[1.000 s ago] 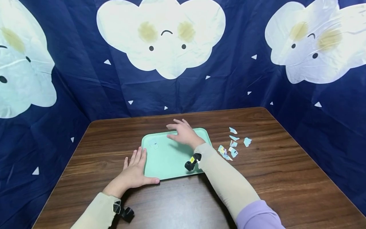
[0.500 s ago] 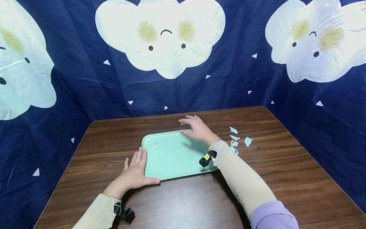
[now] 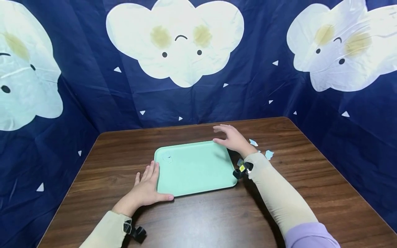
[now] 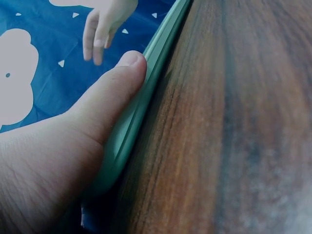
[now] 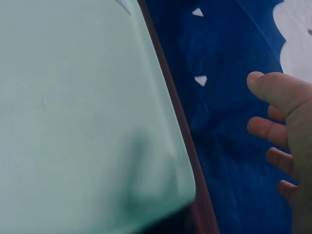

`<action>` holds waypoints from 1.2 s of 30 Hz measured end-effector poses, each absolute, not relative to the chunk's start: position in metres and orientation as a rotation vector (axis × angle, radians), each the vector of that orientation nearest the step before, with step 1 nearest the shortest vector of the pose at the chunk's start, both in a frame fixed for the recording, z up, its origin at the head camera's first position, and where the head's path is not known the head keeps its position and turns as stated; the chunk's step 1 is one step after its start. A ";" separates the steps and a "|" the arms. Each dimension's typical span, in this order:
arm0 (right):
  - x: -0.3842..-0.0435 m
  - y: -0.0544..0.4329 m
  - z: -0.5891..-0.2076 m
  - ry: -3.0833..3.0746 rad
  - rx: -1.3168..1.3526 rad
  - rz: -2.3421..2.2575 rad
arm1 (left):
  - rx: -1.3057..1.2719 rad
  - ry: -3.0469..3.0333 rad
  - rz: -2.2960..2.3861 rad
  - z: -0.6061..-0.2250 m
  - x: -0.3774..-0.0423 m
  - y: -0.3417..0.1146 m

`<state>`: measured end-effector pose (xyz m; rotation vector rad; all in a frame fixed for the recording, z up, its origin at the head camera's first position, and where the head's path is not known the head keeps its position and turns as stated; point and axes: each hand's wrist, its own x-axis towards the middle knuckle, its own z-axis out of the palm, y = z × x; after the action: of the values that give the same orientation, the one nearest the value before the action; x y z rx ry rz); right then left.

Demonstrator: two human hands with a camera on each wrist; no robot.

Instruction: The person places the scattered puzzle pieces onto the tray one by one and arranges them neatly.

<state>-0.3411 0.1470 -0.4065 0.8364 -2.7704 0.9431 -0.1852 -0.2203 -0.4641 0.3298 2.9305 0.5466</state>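
Observation:
A mint-green tray (image 3: 195, 172) lies on the wooden table. My left hand (image 3: 144, 187) rests at its left edge with straight fingers, the thumb along the near left corner. In the left wrist view that thumb (image 4: 122, 78) touches the tray's rim (image 4: 156, 58). Over the far right corner of the tray hovers my right hand (image 3: 231, 138), its fingers loosely bent. Nothing sits between those fingers (image 5: 265, 130) in the right wrist view. A small pale-blue, irregular flat piece (image 3: 167, 157) lies in the tray's far left part.
Right of the tray, pale-blue flat scraps lie on the table (image 3: 310, 193), among them a far scrap (image 3: 253, 142) and a broader one (image 3: 269, 154). My right forearm (image 3: 276, 189) partly covers that group. A dark blue cloth (image 3: 192, 100) with cloud prints hangs behind the table.
My right hand has moved rightward, from over the middle of the tray to its far right corner, and its forearm now covers more of the scraps. The left hand and tray have stayed put.

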 end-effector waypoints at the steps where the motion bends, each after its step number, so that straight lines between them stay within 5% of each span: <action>1: -0.341 0.152 -0.407 -2.772 0.829 0.951 | 0.329 2.929 0.547 -0.465 -0.185 -0.221; 36: -0.343 0.261 -0.430 -2.699 0.406 1.145 | 0.339 2.928 0.546 -0.465 -0.185 -0.220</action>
<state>-0.3429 0.2606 -0.4304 0.4059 -2.6986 1.1445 -0.1849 -0.2202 -0.4655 0.3385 2.9282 0.5464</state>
